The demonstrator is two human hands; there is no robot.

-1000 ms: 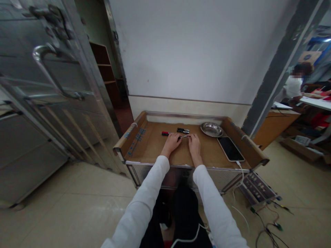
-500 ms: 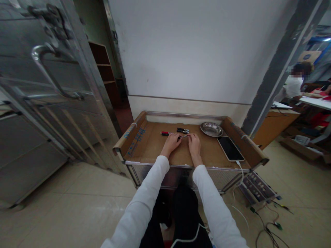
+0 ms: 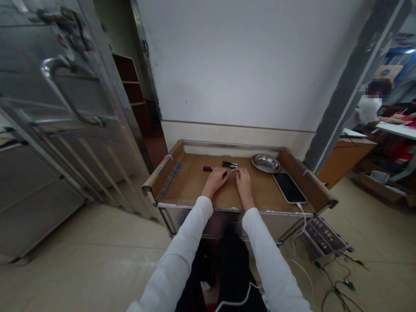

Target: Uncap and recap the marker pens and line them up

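Observation:
My left hand [image 3: 215,180] and my right hand [image 3: 244,180] rest side by side on the cardboard-lined table [image 3: 191,182], fingers curled forward. Between their fingertips lies a small dark-handled tool with a metal tip [image 3: 229,172]; both hands pinch at it. Just beyond my left hand lies a red-handled tool [image 3: 207,168]. A black tool [image 3: 229,164] sits a little farther back.
A steel bowl [image 3: 266,163] stands at the back right of the table, a phone [image 3: 289,187] with a white cable beside it. A metal door [image 3: 58,117] stands open at left. A power strip [image 3: 323,236] and wires lie on the floor at right. A person sits far right.

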